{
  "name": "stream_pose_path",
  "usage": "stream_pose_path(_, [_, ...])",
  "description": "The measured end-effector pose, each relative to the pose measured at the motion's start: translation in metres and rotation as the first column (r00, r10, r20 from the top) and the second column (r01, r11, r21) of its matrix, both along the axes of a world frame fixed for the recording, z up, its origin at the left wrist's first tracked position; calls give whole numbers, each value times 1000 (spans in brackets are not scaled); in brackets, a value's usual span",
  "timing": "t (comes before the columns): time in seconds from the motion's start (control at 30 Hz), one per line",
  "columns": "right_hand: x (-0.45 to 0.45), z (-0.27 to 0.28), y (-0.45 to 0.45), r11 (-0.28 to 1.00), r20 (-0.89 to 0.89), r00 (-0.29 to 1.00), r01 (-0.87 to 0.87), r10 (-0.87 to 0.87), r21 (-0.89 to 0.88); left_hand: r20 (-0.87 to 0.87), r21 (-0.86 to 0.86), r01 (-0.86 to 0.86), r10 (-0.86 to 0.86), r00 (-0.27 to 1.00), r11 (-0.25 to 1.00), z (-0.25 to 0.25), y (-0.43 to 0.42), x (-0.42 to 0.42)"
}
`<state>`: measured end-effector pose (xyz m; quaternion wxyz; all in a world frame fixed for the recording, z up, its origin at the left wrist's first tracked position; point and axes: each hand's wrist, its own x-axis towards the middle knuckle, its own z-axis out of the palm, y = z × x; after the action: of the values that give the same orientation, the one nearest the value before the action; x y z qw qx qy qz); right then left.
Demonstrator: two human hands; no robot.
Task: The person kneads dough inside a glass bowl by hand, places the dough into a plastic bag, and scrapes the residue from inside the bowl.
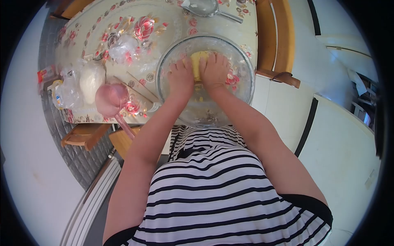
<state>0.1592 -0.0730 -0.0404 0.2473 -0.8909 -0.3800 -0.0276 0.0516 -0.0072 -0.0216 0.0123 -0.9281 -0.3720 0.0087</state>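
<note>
A large clear glass bowl stands near the table's front edge, with small bits stuck to its inside. In it lies a lump of yellow dough, which shows between my two hands. My left hand grips the dough from the left side, its fingers bent over it. From the right, my right hand presses against the same lump with curled fingers. Parts of the dough are hidden under both hands. Small yellow crumbs lie lower in the bowl.
Left of the bowl are a pink ladle-shaped scoop, thin sticks, a bag of white powder and a crumpled plastic bag. A metal scoop lies behind the bowl. Wooden chairs stand around the flowered table.
</note>
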Motion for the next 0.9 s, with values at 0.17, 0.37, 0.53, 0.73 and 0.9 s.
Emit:
stream_pose_path(0.17, [7, 38, -16, 992, -356, 933, 86, -49, 88, 165, -100, 68, -51, 985, 993, 16, -15, -14])
stream_pose_path(0.37, [18, 68, -31, 993, -469, 876, 90, -113, -71, 392, -341, 130, 15, 920, 931, 57, -49, -44])
stream_pose_path(0.53, [12, 39, -59, 984, -494, 868, -133, 58, -118, 290, -465, 45, 104, 951, 884, 62, -39, -46])
stream_pose_path(0.73, [-15, 48, -58, 981, -469, 882, -123, 38, -151, 165, -694, 75, 57, 985, 716, 43, -48, -43])
stream_pose_path(0.9, [-22, 42, -51, 941, -233, 972, -40, -41, -335, 99, -568, -9, 79, 992, 823, 37, -54, -34])
